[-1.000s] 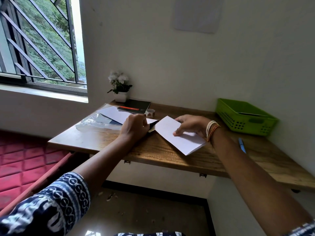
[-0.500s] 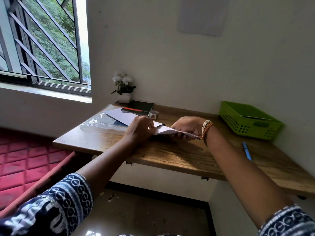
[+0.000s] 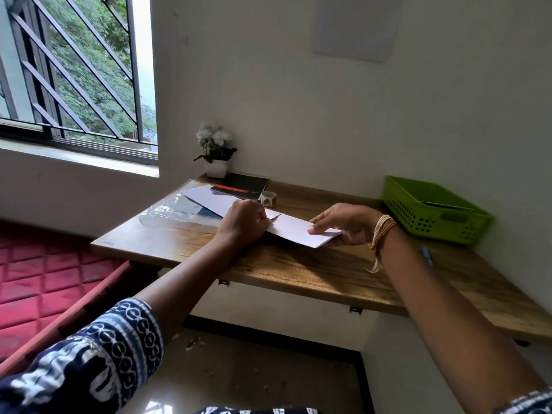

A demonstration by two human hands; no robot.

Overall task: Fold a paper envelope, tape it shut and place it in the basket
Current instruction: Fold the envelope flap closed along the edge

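You are holding the folded white paper envelope (image 3: 294,230) with your 2 hands, just above the wooden table (image 3: 313,273). Your right hand (image 3: 343,224) is pinching its right end, thumb on top and fingers curled under it. Your left hand (image 3: 243,224) is sitting curled at the left end of the envelope, but I cannot tell if it is gripping the paper or only touching it. The green basket (image 3: 433,213) is sitting at the far right of the table by the wall, apart from the envelope. A small roll of tape (image 3: 268,198) is standing behind your left hand, next to a black notebook (image 3: 242,186) and a little pot of white flowers (image 3: 215,153). More white paper (image 3: 206,198) is lying on a clear plastic sheet (image 3: 170,212). A blue pen (image 3: 427,255) is lying near your right arm.
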